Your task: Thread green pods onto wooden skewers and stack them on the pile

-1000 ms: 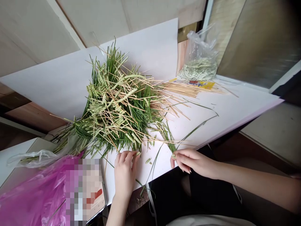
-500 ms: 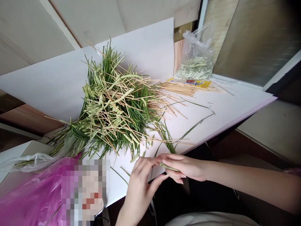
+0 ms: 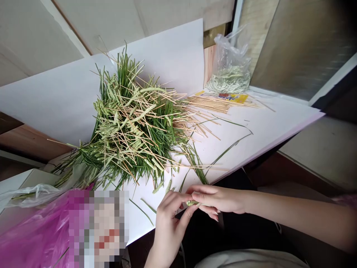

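My left hand (image 3: 170, 213) and my right hand (image 3: 220, 200) meet just off the table's front edge. Between them is a small pale green long bean piece (image 3: 190, 203), bent or bundled at the fingertips. My left thumb and forefinger pinch its end. The right thumb presses over it, with the right fingers curled beneath; part of the piece is hidden there. Beyond the hands rises a big heap of long beans (image 3: 111, 128), thin dark green stalks (image 3: 156, 128) and wooden skewers (image 3: 143, 111).
More skewers (image 3: 214, 104) lie in a bundle by a yellow packet (image 3: 238, 98). A clear plastic bag (image 3: 231, 80) of pale green pieces stands at the back right. A magenta plastic bag (image 3: 33, 232) sits at left, beside a blurred-out patch. Loose stalks (image 3: 196, 163) lie on the white table (image 3: 242, 149).
The long bean piece, stretched straight along the right fingers before, now shows as a short bunched end. My left thumb has moved up against it, and the hands are closer together.
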{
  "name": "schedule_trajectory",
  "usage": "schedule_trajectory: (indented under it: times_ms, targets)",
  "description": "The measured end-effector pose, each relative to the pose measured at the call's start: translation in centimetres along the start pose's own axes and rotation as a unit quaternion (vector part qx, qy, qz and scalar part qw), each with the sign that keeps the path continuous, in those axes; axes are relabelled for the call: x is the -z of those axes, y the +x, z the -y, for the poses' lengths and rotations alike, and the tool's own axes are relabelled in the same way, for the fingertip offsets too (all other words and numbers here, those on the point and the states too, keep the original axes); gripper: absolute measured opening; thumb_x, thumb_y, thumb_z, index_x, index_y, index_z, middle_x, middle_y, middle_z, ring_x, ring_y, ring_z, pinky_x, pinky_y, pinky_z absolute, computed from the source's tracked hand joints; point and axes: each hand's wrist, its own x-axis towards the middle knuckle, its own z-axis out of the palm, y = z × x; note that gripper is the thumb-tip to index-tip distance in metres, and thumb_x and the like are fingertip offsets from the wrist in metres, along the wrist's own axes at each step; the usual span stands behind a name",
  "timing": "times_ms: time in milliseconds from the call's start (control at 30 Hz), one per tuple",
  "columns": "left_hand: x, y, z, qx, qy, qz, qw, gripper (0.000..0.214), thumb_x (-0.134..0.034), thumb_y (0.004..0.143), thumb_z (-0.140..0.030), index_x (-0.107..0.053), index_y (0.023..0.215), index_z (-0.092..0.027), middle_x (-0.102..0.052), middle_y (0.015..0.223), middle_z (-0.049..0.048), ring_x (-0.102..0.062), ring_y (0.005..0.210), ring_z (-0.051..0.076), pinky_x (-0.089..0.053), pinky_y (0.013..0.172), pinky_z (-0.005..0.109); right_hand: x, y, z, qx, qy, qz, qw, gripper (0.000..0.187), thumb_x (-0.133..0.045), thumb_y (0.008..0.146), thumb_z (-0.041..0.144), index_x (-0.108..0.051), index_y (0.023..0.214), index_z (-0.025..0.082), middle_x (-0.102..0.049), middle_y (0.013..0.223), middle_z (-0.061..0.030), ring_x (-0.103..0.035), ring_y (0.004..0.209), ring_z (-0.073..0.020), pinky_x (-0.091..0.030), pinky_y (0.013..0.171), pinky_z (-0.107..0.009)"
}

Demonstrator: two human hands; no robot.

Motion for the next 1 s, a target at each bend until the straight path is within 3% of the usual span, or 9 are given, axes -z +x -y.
schedule_trajectory:
  times_ms: [167, 300, 433, 600, 700, 833, 900, 1000]
  targets:
    - [0.6, -1.0, 0.0, -0.016, 0.065, -0.027, 0.997, 0.003, -0.065, 0.096, -0.020, -0.064, 0.098, -0.022, -0.070, 0.086, 0.0011, -0.061, 0.075, 0.017, -0.049, 0.069, 0.028, 0.0, -0.5, 0.1, -0.009, -0.027, 0.003, 1.000, 0.060, -0.054, 0.096, 0.074, -0.056, 0.082, 0.015, -0.034, 0.060, 0.0089, -0.030, 0.049, -0.0066, -0.042, 0.053, -0.020]
    - [0.6, -1.6, -0.6, -0.106, 0.194, 0.031, 0.975, 0.005, -0.060, 0.098, -0.021, -0.061, 0.104, -0.020, -0.072, 0.092, 0.0058, -0.064, 0.078, 0.022, -0.049, 0.070, 0.034, -0.4, -0.9, -0.5, -0.032, -0.034, -0.001, 0.999, 0.061, -0.056, 0.094, 0.075, -0.048, 0.074, 0.018, -0.034, 0.064, 0.0077, -0.030, 0.052, -0.0063, -0.040, 0.051, -0.019]
    - [0.3, -1.7, -1.2, -0.182, 0.279, 0.067, 0.940, 0.009, -0.055, 0.101, -0.023, -0.060, 0.096, -0.018, -0.069, 0.077, 0.0042, -0.062, 0.063, 0.022, -0.044, 0.060, 0.034, -0.9, -1.2, -1.1, -0.064, -0.023, 0.026, 0.997, 0.060, -0.059, 0.093, 0.073, -0.046, 0.071, 0.019, -0.032, 0.062, 0.0081, -0.030, 0.051, -0.0067, -0.040, 0.049, -0.019]
    - [-0.2, -2.0, -1.1, -0.159, 0.297, 0.119, 0.934, 0.026, -0.046, 0.103, -0.020, -0.057, 0.079, -0.020, -0.065, 0.068, 0.0026, -0.059, 0.056, 0.021, -0.041, 0.054, 0.033, -1.6, -1.2, -2.0, -0.082, -0.008, 0.016, 0.996, 0.055, -0.059, 0.093, 0.068, -0.047, 0.073, 0.019, -0.031, 0.062, 0.0089, -0.028, 0.049, -0.0063, -0.038, 0.046, -0.018]
    - [-0.3, -2.5, -0.9, -0.101, 0.224, 0.176, 0.953, 0.027, -0.043, 0.104, -0.020, -0.056, 0.081, -0.020, -0.067, 0.071, 0.0035, -0.061, 0.058, 0.020, -0.041, 0.055, 0.032, -2.3, -1.6, -2.5, -0.071, -0.026, -0.019, 0.997, 0.053, -0.059, 0.092, 0.066, -0.047, 0.071, 0.019, -0.035, 0.062, 0.0078, -0.034, 0.048, -0.0062, -0.034, 0.045, -0.019]
    - [-0.2, -3.6, -0.8, 0.018, -0.005, 0.235, 0.972, 0.036, -0.038, 0.107, -0.036, -0.052, 0.077, -0.021, -0.061, 0.068, 0.0022, -0.056, 0.060, 0.016, -0.039, 0.058, 0.028, -3.6, -3.0, -1.7, -0.031, -0.072, -0.011, 0.997, 0.043, -0.056, 0.098, 0.047, -0.045, 0.067, 0.019, -0.039, 0.058, 0.0064, -0.035, 0.049, -0.0073, -0.029, 0.047, -0.021]
    - [-0.2, -4.2, -0.9, 0.097, -0.143, 0.257, 0.951, 0.048, -0.037, 0.105, -0.053, -0.047, 0.070, -0.021, -0.050, 0.057, -0.0006, -0.047, 0.053, 0.014, -0.034, 0.054, 0.027, -4.2, -3.7, -0.9, 0.011, -0.124, 0.010, 0.992, 0.039, -0.053, 0.100, 0.033, -0.042, 0.065, 0.019, -0.035, 0.056, 0.0072, -0.031, 0.051, -0.0077, -0.025, 0.049, -0.022]
    - [-0.7, -4.9, -1.0, 0.240, -0.327, 0.269, 0.874, 0.057, -0.046, 0.095, -0.070, -0.041, 0.065, -0.022, -0.038, 0.051, -0.0046, -0.034, 0.046, 0.010, -0.026, 0.047, 0.025, -4.7, -4.0, -0.5, 0.079, -0.203, 0.008, 0.976, 0.041, -0.052, 0.100, 0.027, -0.034, 0.064, 0.020, -0.028, 0.056, 0.0075, -0.026, 0.052, -0.0087, -0.022, 0.050, -0.025]
